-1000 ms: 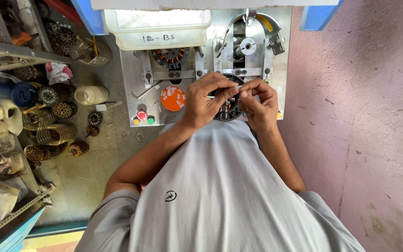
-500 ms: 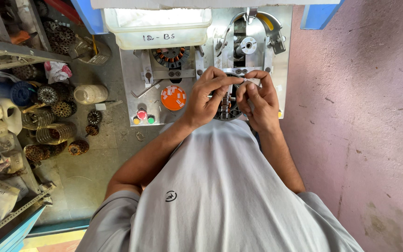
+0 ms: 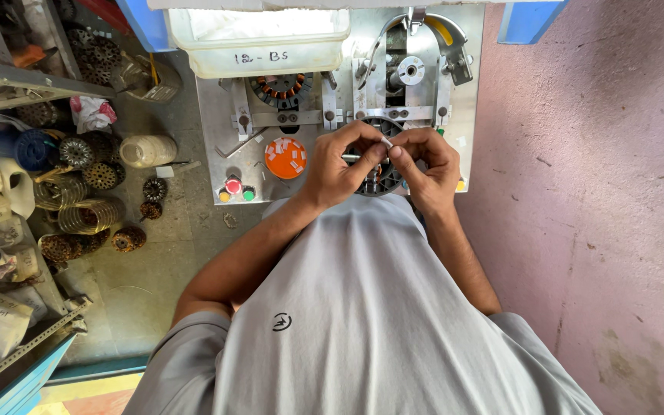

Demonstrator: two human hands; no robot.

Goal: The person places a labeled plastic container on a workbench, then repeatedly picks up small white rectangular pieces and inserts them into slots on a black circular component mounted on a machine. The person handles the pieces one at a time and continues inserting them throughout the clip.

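Pink plaster wall (image 3: 601, 192) runs along my right side, and straight ahead of me sits a metal machine plate (image 3: 224, 154) on a dusty concrete floor (image 3: 155, 277).

My left hand (image 3: 340, 169) and right hand (image 3: 424, 165) meet in front of my chest, fingertips almost touching. Between them I pinch a small white strip (image 3: 386, 143), thumb and forefinger of each hand closed on or right beside it; which hand carries the real grip I cannot tell from here. Directly under both hands lies a dark slotted stator ring (image 3: 378, 180), mostly hidden by my fingers.

Just left of my left hand, an orange round dish (image 3: 285, 158) holds more white strips. Below it, near my left wrist, stand three small buttons (image 3: 234, 189), red, yellow and green. Beyond my left hand a wound stator with copper coils (image 3: 281, 89) rests on the plate, and beyond that a white plastic tub (image 3: 259, 38). Beyond my right hand rises the winding head with a steel hub (image 3: 409, 71).

Well off to my left, the floor carries a heap of wound rotors and wire coils (image 3: 86, 207), a white jar (image 3: 147, 151) and a blue spool (image 3: 34, 148).
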